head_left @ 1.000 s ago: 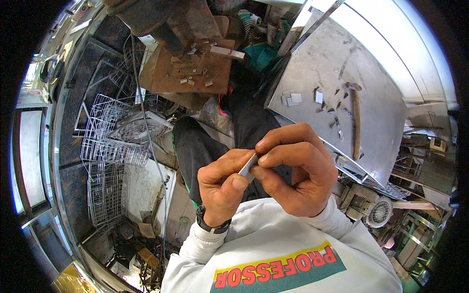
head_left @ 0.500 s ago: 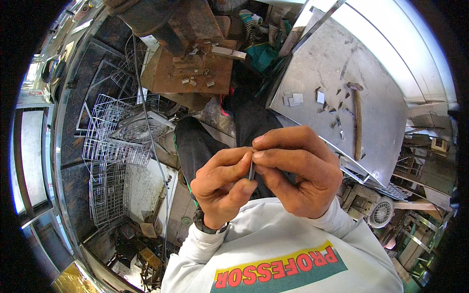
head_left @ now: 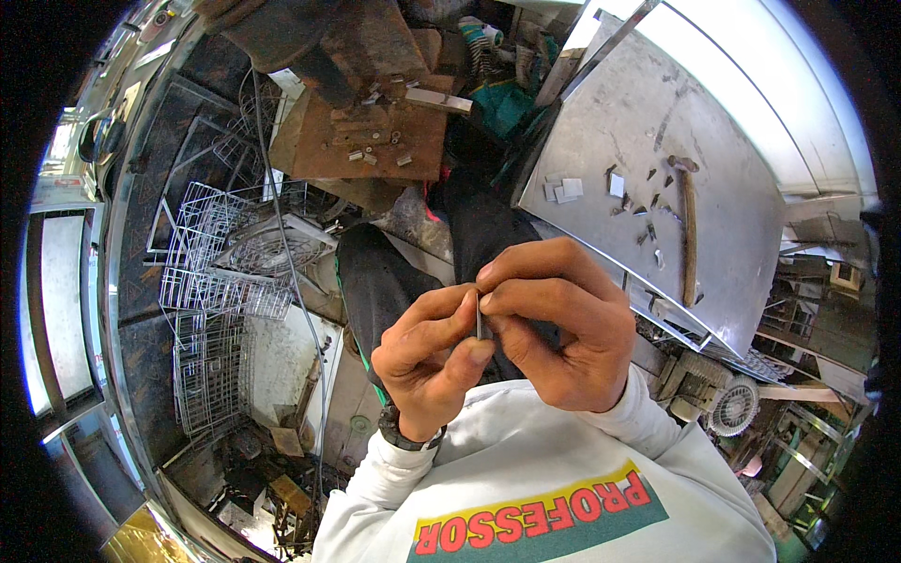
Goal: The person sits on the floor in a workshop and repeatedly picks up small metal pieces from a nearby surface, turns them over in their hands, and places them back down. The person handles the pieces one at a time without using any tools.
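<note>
Just below the grey metal sheet (head_left: 657, 178), the left hand (head_left: 427, 361) and the right hand (head_left: 558, 324) were pinched together on a small metal piece (head_left: 480, 319), its handling apparently unfinished.

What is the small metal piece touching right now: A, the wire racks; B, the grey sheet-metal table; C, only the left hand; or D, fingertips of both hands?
D: the small metal piece stands pinched between the fingertips of the left hand and the right hand, held in front of the chest, away from the table.
</note>
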Demonstrator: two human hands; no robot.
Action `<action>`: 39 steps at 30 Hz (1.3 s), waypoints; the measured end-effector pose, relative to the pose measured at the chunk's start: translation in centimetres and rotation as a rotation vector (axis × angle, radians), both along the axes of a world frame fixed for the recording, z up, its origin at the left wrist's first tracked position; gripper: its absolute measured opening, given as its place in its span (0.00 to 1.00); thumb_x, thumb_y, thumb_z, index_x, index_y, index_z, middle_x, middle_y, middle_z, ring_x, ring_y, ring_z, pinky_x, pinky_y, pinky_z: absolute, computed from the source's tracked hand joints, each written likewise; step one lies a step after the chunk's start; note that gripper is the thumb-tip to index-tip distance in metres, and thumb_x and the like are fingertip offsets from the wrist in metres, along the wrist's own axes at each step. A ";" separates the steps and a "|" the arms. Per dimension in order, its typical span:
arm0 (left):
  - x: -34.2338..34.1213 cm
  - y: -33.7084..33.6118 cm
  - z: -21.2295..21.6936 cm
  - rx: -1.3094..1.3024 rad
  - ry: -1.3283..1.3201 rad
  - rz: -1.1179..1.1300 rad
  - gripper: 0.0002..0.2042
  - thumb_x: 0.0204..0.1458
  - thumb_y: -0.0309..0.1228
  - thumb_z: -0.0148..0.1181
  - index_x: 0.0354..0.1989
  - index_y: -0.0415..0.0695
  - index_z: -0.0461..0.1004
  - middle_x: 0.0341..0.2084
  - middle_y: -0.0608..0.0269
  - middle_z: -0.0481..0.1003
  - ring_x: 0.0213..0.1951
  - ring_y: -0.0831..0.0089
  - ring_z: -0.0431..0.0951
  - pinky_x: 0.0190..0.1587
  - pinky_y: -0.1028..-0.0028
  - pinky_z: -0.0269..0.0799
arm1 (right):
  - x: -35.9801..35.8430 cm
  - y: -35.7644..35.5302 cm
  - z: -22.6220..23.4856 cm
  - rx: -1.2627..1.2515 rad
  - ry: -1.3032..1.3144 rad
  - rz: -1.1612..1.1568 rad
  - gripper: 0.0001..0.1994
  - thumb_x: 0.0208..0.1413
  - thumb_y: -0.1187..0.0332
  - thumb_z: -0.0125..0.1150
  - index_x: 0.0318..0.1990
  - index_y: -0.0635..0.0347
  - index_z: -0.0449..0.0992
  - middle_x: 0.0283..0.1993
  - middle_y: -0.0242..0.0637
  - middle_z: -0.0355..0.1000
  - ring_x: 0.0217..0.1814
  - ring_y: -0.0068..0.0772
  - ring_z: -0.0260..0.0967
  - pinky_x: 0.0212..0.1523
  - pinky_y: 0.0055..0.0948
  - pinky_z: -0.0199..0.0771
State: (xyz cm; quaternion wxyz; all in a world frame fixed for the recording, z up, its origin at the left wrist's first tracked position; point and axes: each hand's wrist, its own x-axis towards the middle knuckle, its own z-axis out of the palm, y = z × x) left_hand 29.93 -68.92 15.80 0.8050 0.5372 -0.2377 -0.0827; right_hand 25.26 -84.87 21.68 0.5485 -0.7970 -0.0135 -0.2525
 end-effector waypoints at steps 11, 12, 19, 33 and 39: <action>0.4 -0.4 -0.2 -0.441 0.595 -0.239 0.16 0.65 0.29 0.59 0.57 0.33 0.76 0.53 0.40 0.78 0.55 0.54 0.80 0.61 0.56 0.77 | -0.3 0.2 -2.0 0.156 0.024 -0.089 0.10 0.46 0.80 0.71 0.38 0.60 0.82 0.50 0.46 0.76 0.47 0.43 0.79 0.49 0.35 0.80; 0.4 -0.4 -0.4 -0.444 0.610 -0.236 0.15 0.65 0.29 0.59 0.56 0.33 0.76 0.53 0.40 0.78 0.56 0.55 0.80 0.61 0.55 0.77 | -0.1 0.0 -1.8 0.112 0.022 -0.105 0.10 0.46 0.80 0.72 0.38 0.60 0.82 0.49 0.45 0.76 0.47 0.43 0.79 0.49 0.35 0.79; -0.2 -0.4 -0.6 -0.096 0.511 -0.087 0.17 0.57 0.26 0.70 0.53 0.34 0.80 0.46 0.56 0.83 0.46 0.74 0.82 0.51 0.75 0.76 | 0.9 -0.7 -0.9 -0.203 0.049 -0.150 0.11 0.45 0.78 0.72 0.38 0.60 0.83 0.50 0.43 0.75 0.47 0.44 0.74 0.45 0.36 0.76; 1.4 0.5 -1.6 0.114 0.657 -0.294 0.16 0.63 0.29 0.65 0.54 0.33 0.79 0.49 0.57 0.82 0.48 0.76 0.80 0.54 0.76 0.76 | 2.2 -1.0 -2.5 -0.405 0.101 -0.020 0.07 0.42 0.75 0.67 0.31 0.60 0.76 0.52 0.45 0.69 0.58 0.55 0.66 0.58 0.51 0.66; 1.0 -2.1 -3.3 -0.111 0.965 -0.140 0.16 0.65 0.32 0.62 0.55 0.32 0.76 0.50 0.56 0.80 0.48 0.70 0.82 0.53 0.69 0.79 | 1.9 -1.4 -3.5 -0.411 -0.008 0.074 0.05 0.44 0.75 0.62 0.30 0.60 0.74 0.51 0.47 0.69 0.58 0.56 0.67 0.58 0.52 0.67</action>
